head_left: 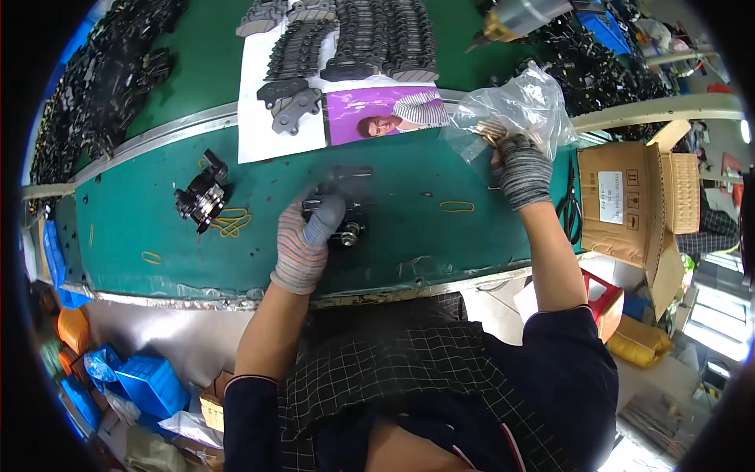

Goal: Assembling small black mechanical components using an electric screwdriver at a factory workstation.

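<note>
My left hand (303, 248), in a striped knit glove, is closed round a black and silver metal part (351, 230) that looks like a brake caliper. This part is smeared by motion at its top. My right hand (524, 175), in a grey glove, is at the clear plastic bag (546, 98) with its fingers curled. Beside those fingers lie brass-coloured pins (489, 131) in the bag; what the fingertips pinch is hidden. To the left, a second similar caliper (206, 194) rests on the green table next to several rubber bands (231, 223).
Rows of brake pads (377, 43) lie on white paper, near a purple printed picture (354, 114). Heaps of black parts (102, 71) fill the far left and far right. A power screwdriver (519, 20) hangs at top right. Black-handled scissors (569, 208) lie by a cardboard box (621, 200).
</note>
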### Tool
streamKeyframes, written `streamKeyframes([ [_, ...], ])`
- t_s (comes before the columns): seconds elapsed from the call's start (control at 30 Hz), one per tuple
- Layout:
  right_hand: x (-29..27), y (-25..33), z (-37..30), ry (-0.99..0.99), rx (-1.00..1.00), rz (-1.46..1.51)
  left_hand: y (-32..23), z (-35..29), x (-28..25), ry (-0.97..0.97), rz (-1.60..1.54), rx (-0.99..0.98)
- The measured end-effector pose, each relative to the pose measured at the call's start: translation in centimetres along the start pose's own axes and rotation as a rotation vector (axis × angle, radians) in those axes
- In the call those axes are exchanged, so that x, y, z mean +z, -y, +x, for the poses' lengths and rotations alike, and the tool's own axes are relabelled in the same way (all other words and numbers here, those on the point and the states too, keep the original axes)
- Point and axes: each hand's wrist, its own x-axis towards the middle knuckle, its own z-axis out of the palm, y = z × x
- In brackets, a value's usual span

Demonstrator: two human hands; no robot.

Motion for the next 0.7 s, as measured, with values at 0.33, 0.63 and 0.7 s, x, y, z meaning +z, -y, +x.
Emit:
streamKeyframes([
  [0.33,-9.9,13.0,-1.7,-0.204,-0.493,0.813,-1.2,-2.1,1.4,0.021,-0.277,-0.165],
  [0.63,-10.7,15.2,-2.2,-0.038,-0.722,0.741,-3.7,-4.3,1.7,0.222,-0.261,-0.082],
  [0.7,-10.5,15.4,-2.0,-0.189,-0.673,0.818,-3.2,-4.4,1.3,0.261,-0.273,-0.121],
])
